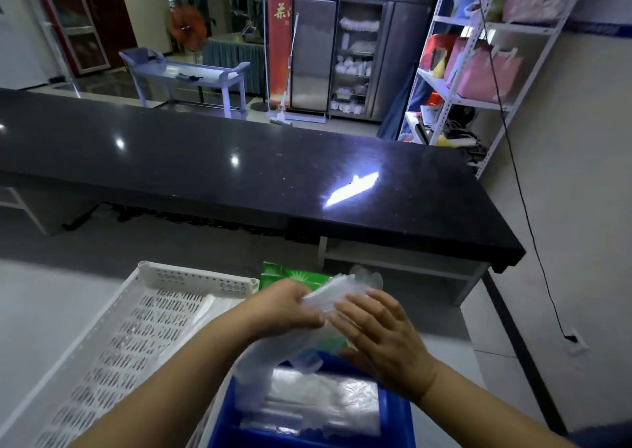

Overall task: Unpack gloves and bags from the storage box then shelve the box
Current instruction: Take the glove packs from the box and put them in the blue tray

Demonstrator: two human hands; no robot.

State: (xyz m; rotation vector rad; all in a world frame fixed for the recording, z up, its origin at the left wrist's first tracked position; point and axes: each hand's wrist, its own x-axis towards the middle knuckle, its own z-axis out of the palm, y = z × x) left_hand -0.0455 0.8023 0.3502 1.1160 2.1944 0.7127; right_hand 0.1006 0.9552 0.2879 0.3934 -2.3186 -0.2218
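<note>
Blue storage box (393, 410) sits nearest, clear bags (325, 399) inside. Above it, the left hand (287, 307) fingers clamp a clear glove bundle (328, 294); right hand (379, 331) fingers spread, seemingly touching it.

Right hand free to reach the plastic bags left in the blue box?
Probably yes: the right hand rests open on the glove stack just above the blue box, and the plastic bags lie uncovered.

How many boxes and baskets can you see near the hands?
2. A blue plastic storage box sits below the hands, holding clear plastic bags. A white perforated plastic basket lies to its left. More may be hidden out of view.
</note>
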